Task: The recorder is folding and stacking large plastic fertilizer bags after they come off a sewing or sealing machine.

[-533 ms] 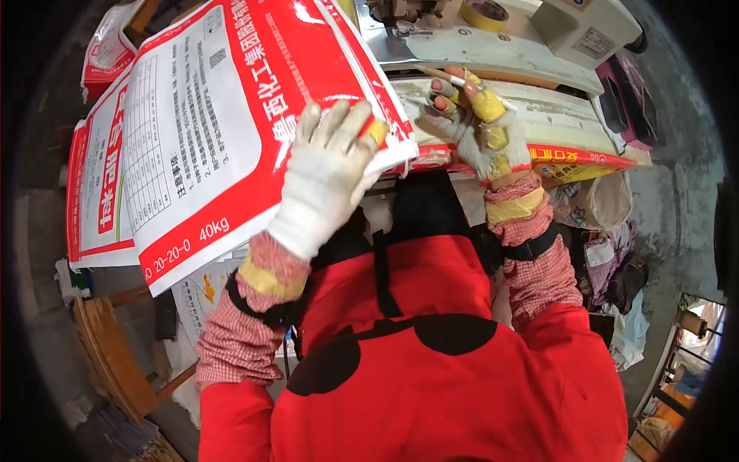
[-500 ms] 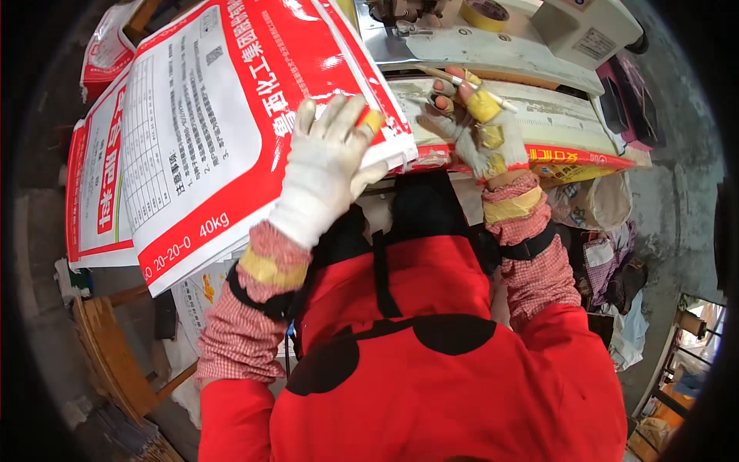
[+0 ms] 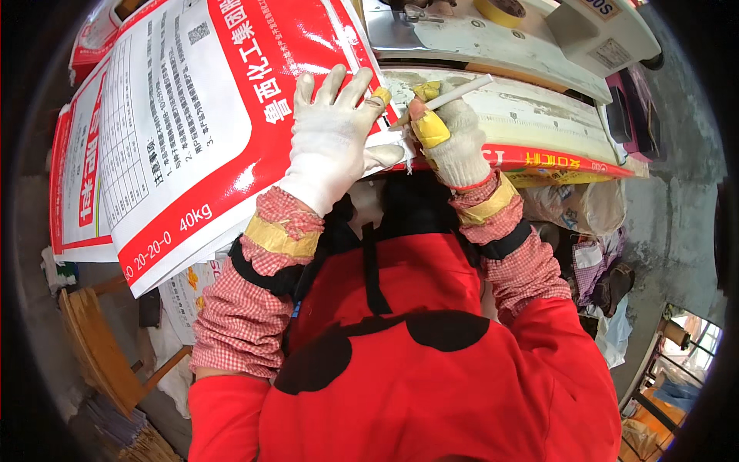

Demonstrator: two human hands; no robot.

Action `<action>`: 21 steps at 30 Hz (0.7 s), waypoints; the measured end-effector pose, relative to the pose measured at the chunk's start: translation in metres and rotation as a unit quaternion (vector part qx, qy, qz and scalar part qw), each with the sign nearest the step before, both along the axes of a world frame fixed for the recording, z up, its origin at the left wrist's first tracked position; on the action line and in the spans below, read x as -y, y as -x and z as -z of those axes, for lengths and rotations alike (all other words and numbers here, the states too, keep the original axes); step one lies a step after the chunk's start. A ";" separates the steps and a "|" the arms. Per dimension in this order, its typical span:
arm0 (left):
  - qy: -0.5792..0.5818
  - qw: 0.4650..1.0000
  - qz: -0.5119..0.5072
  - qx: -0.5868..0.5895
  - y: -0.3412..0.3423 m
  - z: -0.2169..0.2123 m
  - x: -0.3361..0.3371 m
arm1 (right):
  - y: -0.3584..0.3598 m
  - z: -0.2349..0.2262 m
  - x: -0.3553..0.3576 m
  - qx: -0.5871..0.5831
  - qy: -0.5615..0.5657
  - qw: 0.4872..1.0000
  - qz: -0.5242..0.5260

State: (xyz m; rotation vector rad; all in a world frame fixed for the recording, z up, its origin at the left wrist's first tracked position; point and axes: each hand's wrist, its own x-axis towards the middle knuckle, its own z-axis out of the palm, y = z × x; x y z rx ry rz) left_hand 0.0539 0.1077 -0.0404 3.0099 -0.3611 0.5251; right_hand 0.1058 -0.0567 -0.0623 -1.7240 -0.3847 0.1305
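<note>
The biggest thing we see is the big bag [image 3: 215,138], on the left. Its top is cut off by the edge of the view, and we cannot see what holds it up. It is shiny and red, with a wide white patch full of small print, thin lines and a little black-and-white square. Its near corner sticks out, and a second bag [image 3: 65,181], also red and white, pokes out on its left, mostly covered.

Next we see the long pale table [image 3: 531,115], worn and scuffed on top. The big bag hides its left end. On it is a white machine [image 3: 604,46], cut off at the top.

The left hand [image 3: 331,138], in a white glove, lies flat on the big bag near its right edge, with its fingers spread and a yellow wrap on one.

The right hand [image 3: 454,142] is just beside it, pinching a thin stick between yellow-wrapped fingers. Its other fingers are hard to see.

Behind the hands is a yellow roll of tape [image 3: 502,11], cut off at the top.

Smallest is the stick [image 3: 468,88], white with a darker point. Fingers cover its middle, and we cannot tell if the point touches the big bag.
</note>
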 end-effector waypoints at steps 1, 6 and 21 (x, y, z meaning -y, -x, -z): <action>0.000 1.000 -0.001 0.001 0.000 0.001 0.000 | 0.001 -0.002 -0.001 0.032 0.024 0.999 0.002; 0.009 1.000 0.002 0.022 -0.001 0.007 -0.002 | 0.005 0.003 -0.001 0.083 0.028 0.996 0.029; 0.007 1.000 0.007 0.012 0.001 0.004 -0.001 | 0.000 0.009 -0.004 0.218 0.173 0.960 0.044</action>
